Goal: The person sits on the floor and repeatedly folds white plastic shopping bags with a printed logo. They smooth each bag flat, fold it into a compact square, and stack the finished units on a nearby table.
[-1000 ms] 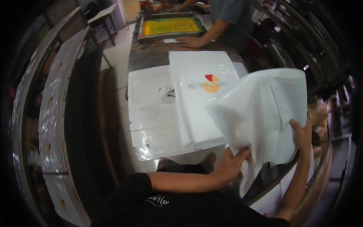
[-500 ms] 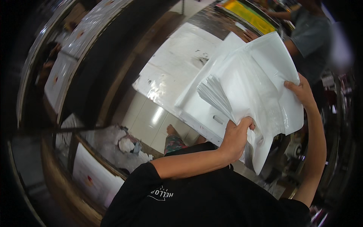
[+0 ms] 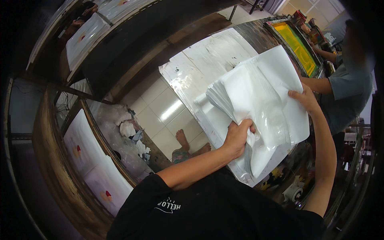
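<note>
Your left hand (image 3: pixel 237 136) gripped the stack of white sheets (image 3: pixel 260 100) at its lower edge, fingers closed around it. Your right hand (image 3: pixel 306 100) held its far side, above the table (image 3: pixel 192 68).

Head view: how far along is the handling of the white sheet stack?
Done: printed sheets lie on the rack at left. In hand: left hand and right hand grip the stack of white sheets above the table. Left: the held stack shows no print.
</note>
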`<state>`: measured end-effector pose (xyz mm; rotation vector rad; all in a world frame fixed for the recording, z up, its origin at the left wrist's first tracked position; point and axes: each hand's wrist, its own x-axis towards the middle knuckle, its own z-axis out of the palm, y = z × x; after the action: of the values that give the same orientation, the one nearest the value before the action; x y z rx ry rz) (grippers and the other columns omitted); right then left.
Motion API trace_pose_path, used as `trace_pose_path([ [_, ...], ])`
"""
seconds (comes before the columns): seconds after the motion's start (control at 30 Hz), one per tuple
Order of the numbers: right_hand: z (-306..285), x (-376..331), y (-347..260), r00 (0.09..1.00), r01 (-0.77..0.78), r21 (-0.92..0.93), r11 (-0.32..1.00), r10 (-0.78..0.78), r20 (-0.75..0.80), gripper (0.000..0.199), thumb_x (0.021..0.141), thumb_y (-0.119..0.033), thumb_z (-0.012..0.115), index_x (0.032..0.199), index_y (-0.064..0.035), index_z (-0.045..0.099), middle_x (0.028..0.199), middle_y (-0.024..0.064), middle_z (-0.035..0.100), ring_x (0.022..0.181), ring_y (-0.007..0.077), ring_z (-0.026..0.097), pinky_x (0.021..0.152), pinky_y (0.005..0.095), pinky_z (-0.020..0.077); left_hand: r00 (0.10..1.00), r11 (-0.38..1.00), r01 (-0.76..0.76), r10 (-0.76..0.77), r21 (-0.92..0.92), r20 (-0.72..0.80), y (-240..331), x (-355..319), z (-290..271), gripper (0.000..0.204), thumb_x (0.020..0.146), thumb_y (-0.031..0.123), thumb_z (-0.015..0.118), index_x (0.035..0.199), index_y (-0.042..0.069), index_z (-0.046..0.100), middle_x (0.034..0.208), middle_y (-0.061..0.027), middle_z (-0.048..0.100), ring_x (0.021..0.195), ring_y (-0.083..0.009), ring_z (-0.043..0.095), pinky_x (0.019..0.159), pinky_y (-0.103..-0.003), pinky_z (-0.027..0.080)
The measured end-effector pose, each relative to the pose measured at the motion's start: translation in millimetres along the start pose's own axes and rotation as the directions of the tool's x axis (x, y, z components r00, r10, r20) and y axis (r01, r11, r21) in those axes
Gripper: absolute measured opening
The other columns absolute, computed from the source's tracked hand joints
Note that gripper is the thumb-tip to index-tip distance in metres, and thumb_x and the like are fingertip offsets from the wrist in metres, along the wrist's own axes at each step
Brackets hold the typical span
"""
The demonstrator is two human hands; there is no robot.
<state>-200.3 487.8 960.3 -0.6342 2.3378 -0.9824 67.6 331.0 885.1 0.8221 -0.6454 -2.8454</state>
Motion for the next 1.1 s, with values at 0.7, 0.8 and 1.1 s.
trace_pose_path([
  [0.7,25,51,14,0.979,-0.088,0.036,0.995,0.08,0.189,0.049,0.079,-0.015,0.073,0.123,0.0034,0.06,0.103,0.0108,0.069,0.084,0.0162,0.068,0.076,0.0293,0.0543,0.987,0.976,-0.041,0.073,0.213,-0.144,-13,25,-40,0.04,0.089,0.012,0.059,0.122,-0.008,0.048,0.102,-0.0127,0.062,0.093,-0.0208,0.062,0.085,-0.034,0.052],
  [0.8,26,61,23,0.971,-0.132,0.005,0.991,0.128,0.204,0.052,0.08,-0.016,0.074,0.125,0.0037,0.059,0.105,0.0117,0.069,0.086,0.0168,0.068,0.077,0.0296,0.0547,0.957,0.925,-0.135,0.214,0.356,-0.194,-17,25,-47,0.056,0.09,0.015,0.062,0.135,-0.008,0.039,0.119,-0.0144,0.058,0.108,-0.0221,0.059,0.094,-0.035,0.049],
  [1.1,23,78,45,0.964,-0.137,-0.045,0.989,0.144,0.223,0.056,0.081,-0.017,0.074,0.129,0.0043,0.056,0.108,0.013,0.068,0.088,0.018,0.068,0.08,0.0314,0.0553,0.89,0.747,-0.455,0.404,0.484,0.213,2,37,-91,0.068,0.086,0.039,0.073,0.131,-0.007,0.052,0.137,-0.0206,0.042,0.131,-0.0318,0.04,0.111,-0.042,0.031],
])
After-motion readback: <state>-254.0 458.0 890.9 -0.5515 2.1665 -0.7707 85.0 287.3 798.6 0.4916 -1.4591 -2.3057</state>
